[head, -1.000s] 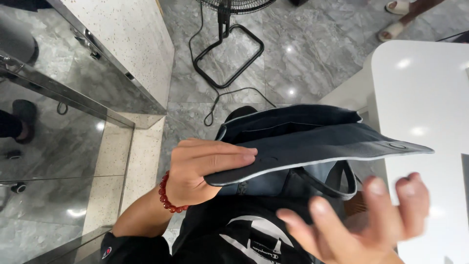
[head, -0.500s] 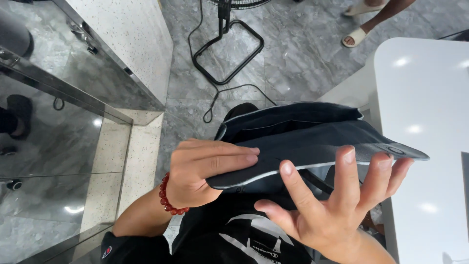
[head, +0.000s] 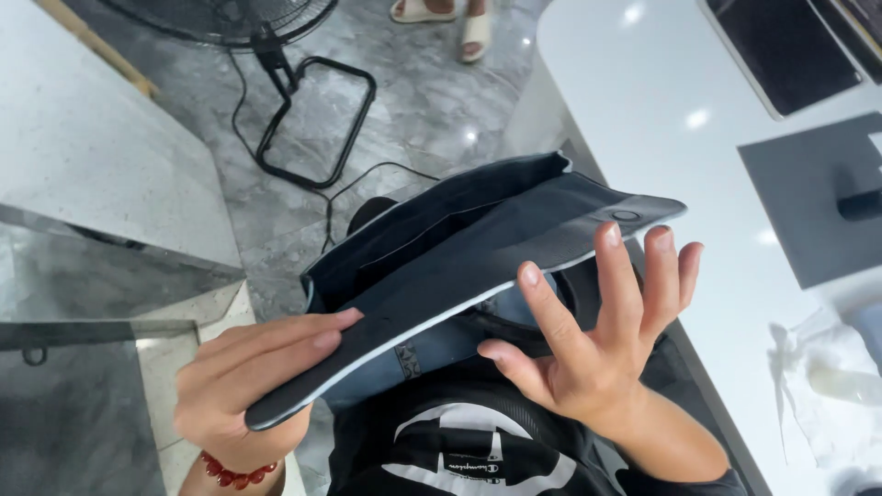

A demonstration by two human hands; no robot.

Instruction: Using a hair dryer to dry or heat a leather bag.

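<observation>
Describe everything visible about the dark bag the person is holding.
The bag is a flat, dark navy piece, apparently leather or a similar material, with pale edges, a dark lining and a round snap near the right corner. Its mouth gapes open upward. It is held roughly level above the lap. The left hand grips its near-left end; the right hand presses spread fingers against its right underside.

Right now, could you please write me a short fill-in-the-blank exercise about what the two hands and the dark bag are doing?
1. The left hand grips the dark bag by its ____ flap.
2. The right hand is spread with its fingers touching the flap's ____ edge.
3. On the left wrist sits a ____ beaded bracelet.
4. The black fan stand rests on the ____.

Missing words: open; pale; red; floor
</observation>
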